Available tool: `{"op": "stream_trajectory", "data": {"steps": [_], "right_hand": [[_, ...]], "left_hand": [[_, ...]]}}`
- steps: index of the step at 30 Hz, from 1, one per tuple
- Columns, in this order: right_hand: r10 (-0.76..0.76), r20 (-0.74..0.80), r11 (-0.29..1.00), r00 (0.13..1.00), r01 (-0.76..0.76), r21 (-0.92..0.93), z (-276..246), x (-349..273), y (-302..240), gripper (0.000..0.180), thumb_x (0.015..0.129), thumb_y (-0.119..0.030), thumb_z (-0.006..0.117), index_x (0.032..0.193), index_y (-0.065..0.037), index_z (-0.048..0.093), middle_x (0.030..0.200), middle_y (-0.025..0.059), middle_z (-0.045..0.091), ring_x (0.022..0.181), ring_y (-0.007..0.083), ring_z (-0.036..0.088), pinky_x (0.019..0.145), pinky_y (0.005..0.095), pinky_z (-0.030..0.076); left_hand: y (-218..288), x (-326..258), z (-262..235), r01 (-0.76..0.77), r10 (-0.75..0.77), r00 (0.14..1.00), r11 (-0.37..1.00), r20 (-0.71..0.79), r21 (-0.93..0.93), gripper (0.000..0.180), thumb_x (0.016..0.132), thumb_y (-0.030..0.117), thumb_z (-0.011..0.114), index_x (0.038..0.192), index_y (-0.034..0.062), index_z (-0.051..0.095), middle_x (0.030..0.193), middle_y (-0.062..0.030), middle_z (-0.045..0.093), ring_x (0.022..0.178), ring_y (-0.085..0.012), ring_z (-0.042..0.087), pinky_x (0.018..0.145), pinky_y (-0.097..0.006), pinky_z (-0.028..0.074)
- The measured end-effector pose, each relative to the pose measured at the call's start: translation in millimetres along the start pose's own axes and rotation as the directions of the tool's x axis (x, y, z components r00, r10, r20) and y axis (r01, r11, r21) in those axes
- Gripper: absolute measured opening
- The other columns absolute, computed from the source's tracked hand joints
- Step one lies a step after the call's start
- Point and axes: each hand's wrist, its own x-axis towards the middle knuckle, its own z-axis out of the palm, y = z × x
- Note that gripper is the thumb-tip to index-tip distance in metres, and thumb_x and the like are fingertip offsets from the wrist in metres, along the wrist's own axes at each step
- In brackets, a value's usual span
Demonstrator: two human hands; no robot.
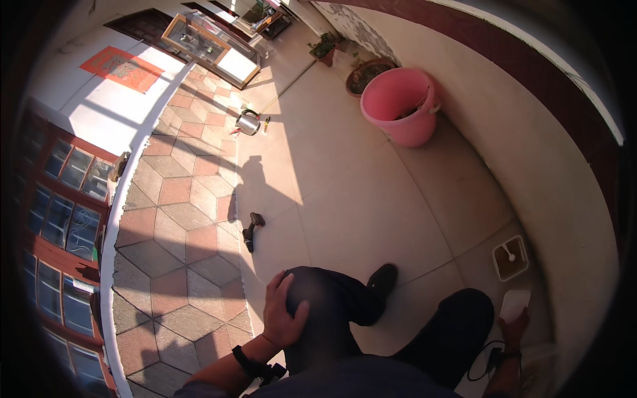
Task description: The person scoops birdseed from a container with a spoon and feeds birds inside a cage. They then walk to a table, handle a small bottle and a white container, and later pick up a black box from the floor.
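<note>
Presently: my left hand (284, 312) spread flat, bracing on my raised knee (312, 282); right hand (514, 328) gripping what seems a white phone (515, 304), tilted for viewing.

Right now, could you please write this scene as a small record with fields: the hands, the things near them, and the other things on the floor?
left hand: left hand rests on the raised left knee, holds nothing
right hand: right hand holds a white flat object
near right hand: white square container on the floor, black cable
posture: seated, black shoe on the tiled floor
farther off: pink bucket, metal kettle, dark tool, potted plants
</note>
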Motion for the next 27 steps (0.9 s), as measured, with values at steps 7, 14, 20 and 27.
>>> {"op": "stream_trajectory", "data": {"steps": [7, 14, 20, 27], "right_hand": [[-0.204, 0.348, 0.665, 0.915, -0.132, 0.735, -125, -63, -35, 0.101, 0.084, -0.052, 0.079, 0.156, 0.001, 0.032, 0.149, 0.0225, 0.045, 0.134, 0.0343, 0.049, 0.109, 0.0445, 0.043], [-0.674, 0.122, 0.172, 0.729, -0.006, 0.985, -204, -105, -185, 0.108, 0.082, -0.059, 0.079, 0.158, -0.003, 0.027, 0.149, 0.0195, 0.048, 0.133, 0.0359, 0.055, 0.103, 0.0482, 0.052], [-0.91, 0.269, 0.13, 0.316, -0.398, 0.908, -196, -127, -319, 0.12, 0.066, -0.052, 0.089, 0.156, 0.001, 0.03, 0.145, 0.0259, 0.048, 0.126, 0.0405, 0.057, 0.1, 0.0477, 0.055], [-0.93, 0.334, 0.203, 0.157, -0.538, 0.818, -181, -125, -326, 0.115, 0.069, -0.057, 0.084, 0.156, -0.003, 0.032, 0.148, 0.0243, 0.048, 0.128, 0.0454, 0.056, 0.095, 0.054, 0.057]], "left_hand": [[10, -2, 4, 0.034, -0.034, 0.999, 0.999, -0.021, -0.02, 0.066, 0.084, 0.021, 0.076, 0.142, 0.0022, 0.051, 0.146, -0.0268, 0.045, 0.133, -0.044, 0.048, 0.111, -0.048, 0.042], [35, 46, 2, -0.142, 0.147, 0.987, 0.986, 0.065, -0.082, 0.062, 0.088, 0.029, 0.076, 0.141, 0.0042, 0.054, 0.145, -0.02, 0.05, 0.131, -0.0396, 0.052, 0.109, -0.047, 0.045], [114, 101, 38, -0.415, 0.61, 0.77, 0.701, 0.186, -0.58, 0.064, 0.097, 0.035, 0.07, 0.147, 0.0023, 0.047, 0.149, -0.0178, 0.049, 0.136, -0.0346, 0.05, 0.107, -0.045, 0.047], [146, 121, 66, 0.28, 0.556, 0.632, 0.486, 0.54, -0.828, 0.034, 0.105, 0.021, 0.06, 0.13, -0.0021, 0.054, 0.106, -0.0065, 0.067, 0.088, -0.0109, 0.062, 0.077, -0.029, 0.054]]}}
